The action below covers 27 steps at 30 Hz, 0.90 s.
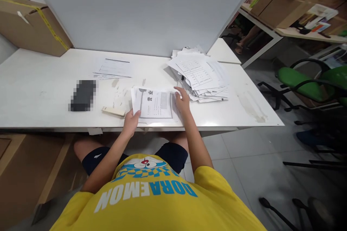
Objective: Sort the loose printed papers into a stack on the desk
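A small stack of printed paper sheets is between my hands at the table's front edge, the top one bearing large dark characters and a grey border. My left hand grips the stack's lower left corner, thumb on top and fingers underneath. At the right edge, my right hand curls round the sheets, its index finger and thumb near the upper corner. Left of the stack lies a slim cream-coloured object, shaped like a stapler. A taller, uneven pile of papers stands just beyond my right hand.
A few sheets lie farther back on the white table. A blurred-out dark object is at the left. A cardboard box stands at the back left, against a grey partition. Green chairs are at the right.
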Tool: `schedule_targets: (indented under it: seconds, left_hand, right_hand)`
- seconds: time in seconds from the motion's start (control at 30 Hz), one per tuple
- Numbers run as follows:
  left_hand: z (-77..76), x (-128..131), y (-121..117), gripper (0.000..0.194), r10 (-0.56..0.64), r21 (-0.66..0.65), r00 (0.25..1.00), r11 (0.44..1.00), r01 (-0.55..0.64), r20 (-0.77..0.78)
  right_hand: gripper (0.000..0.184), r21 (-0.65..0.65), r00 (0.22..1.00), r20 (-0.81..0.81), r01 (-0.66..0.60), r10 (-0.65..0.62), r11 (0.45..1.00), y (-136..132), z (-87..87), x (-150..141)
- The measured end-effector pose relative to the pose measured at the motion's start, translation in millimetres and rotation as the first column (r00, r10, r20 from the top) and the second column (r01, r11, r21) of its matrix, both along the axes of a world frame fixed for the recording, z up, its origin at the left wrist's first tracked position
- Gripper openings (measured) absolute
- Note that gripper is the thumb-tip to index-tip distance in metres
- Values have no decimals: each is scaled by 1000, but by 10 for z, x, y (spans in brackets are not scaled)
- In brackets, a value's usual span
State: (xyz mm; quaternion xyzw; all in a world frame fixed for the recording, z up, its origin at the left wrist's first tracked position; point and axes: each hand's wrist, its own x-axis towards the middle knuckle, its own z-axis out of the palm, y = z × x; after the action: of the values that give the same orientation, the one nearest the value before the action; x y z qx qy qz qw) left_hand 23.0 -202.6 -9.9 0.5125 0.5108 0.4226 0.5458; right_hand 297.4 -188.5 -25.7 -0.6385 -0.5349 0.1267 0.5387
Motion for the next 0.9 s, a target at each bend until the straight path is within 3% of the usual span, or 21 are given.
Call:
schedule_targets:
  seconds: [0.07, 0.1, 0.2, 0.3, 0.43, 0.53, 0.7, 0.9]
  left_hand:
    - [-14, 29, 1, 46, 39, 54, 999, 998, -39, -2]
    - [-17, 44, 10, 45, 49, 88, 999, 995, -49, 0]
    - [-23, 75, 63, 45, 35, 186, 999, 982, -34, -1]
    - [-46, 77, 120, 48, 46, 254, 999, 966, -40, -19]
    - [-90, 61, 128, 52, 115, 258, 993, 960, -110, -6]
    - [-88, 65, 97, 52, 145, 251, 989, 959, -132, -31]
    - [-49, 74, 81, 41, 124, 201, 984, 975, -96, -131]
    - [-27, -13, 162, 38, 32, 107, 981, 994, -11, -189]
  right_hand:
    - [45, -53, 991, -48, 120, -122, 991, -99, -40, 132]
    - [46, -91, 988, -87, 121, -129, 989, -134, -47, 167]
    - [45, -130, 960, -279, -30, -7, 991, -200, -18, 165]
    - [47, -22, 868, -488, -123, 97, 992, -241, 42, 90]
    - [37, 129, 772, -629, -10, 90, 992, -308, 57, -12]
    - [32, 129, 752, -657, 40, 56, 991, -380, 0, -103]
    - [35, -3, 766, -642, -41, 30, 999, -511, -59, -257]
    - [51, 78, 838, -545, -1, 43, 997, -581, 54, -283]
